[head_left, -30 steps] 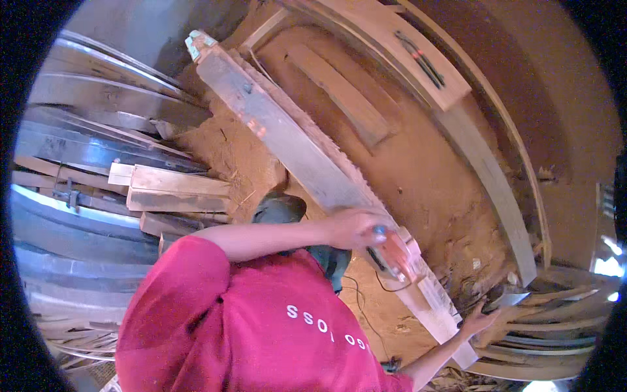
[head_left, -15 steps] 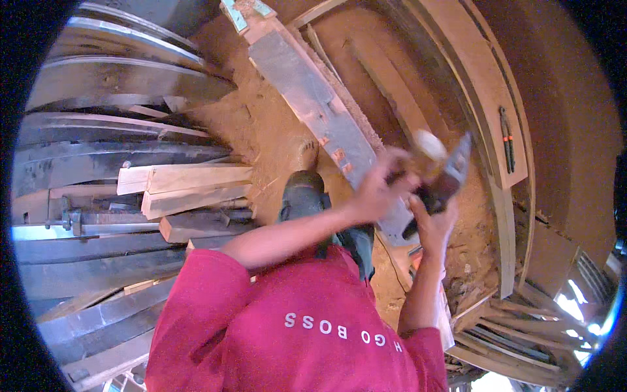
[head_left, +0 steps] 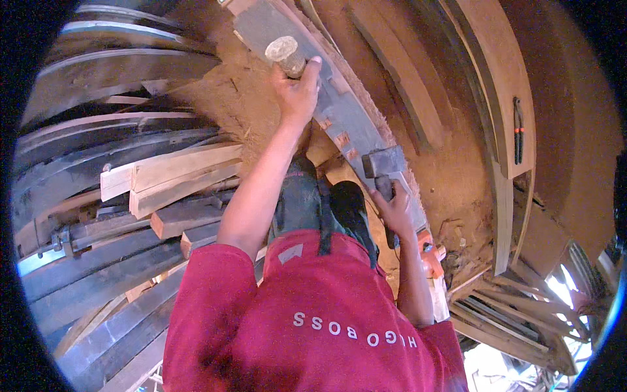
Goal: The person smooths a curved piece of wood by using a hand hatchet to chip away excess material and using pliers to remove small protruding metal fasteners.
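My left hand (head_left: 297, 98) is closed around a thick round wooden piece (head_left: 283, 52) with a pale, rough end, held over the long grey-faced beam (head_left: 358, 124). Whatever lies below that grip is hidden. Closer to me, my right hand (head_left: 397, 208) grips the black handle of a hammer (head_left: 383, 162), whose dark blocky head is over the beam. Small reddish cut recesses (head_left: 342, 140) show in the beam's face between my two hands. Wood shavings line its far edge.
Stacked dark planks (head_left: 98, 228) and pale timber offcuts (head_left: 176, 171) fill the left. Pliers (head_left: 518, 130) with orange marks lie on a board (head_left: 513, 72) at right. An orange tool (head_left: 432, 261) sits at the beam's near end. Sawdust covers the ground (head_left: 457, 189).
My hands, close together at the right before, have parted. The left has moved far up and left with the wooden piece; the right has come left with the hammer, over the beam.
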{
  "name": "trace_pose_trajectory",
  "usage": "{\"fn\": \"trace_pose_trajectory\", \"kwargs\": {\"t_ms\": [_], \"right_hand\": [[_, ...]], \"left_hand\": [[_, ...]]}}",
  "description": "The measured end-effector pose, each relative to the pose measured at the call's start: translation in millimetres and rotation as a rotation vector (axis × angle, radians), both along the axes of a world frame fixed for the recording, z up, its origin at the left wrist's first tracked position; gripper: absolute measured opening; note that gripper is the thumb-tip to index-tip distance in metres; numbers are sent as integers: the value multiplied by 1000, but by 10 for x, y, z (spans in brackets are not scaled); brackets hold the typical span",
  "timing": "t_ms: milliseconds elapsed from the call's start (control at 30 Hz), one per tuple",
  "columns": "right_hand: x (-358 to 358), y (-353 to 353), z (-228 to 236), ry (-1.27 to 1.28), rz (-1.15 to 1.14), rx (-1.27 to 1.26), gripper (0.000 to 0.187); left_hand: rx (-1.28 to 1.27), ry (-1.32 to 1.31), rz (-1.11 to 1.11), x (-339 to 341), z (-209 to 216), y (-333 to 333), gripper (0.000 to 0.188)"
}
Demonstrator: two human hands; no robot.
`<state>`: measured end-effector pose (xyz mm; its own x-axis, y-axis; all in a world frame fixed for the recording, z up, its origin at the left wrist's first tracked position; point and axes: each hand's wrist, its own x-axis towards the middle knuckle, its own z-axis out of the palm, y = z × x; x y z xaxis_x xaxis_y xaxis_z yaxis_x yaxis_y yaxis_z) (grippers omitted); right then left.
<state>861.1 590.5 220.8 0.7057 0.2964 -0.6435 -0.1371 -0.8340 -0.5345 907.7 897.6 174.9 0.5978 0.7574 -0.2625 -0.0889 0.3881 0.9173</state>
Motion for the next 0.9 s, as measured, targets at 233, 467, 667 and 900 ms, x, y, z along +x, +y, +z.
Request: {"fn": "trace_pose_trajectory", "kwargs": {"t_ms": [233,467,667,900], "right_hand": [[-246,-352,-53,0,-63,49,46],[-197,-376,56,4,-38,76,43],[-3,-210,264,-58,29,145,55],[870,918,1164,-406,317,491,51]], "left_hand": [[138,-41,136,0,-392,-87,19],[359,10,176,-36,-262,-217,22],[501,114,115,-81,-268,-236,24],[640,-42,178,3,-582,-178,25]]}}
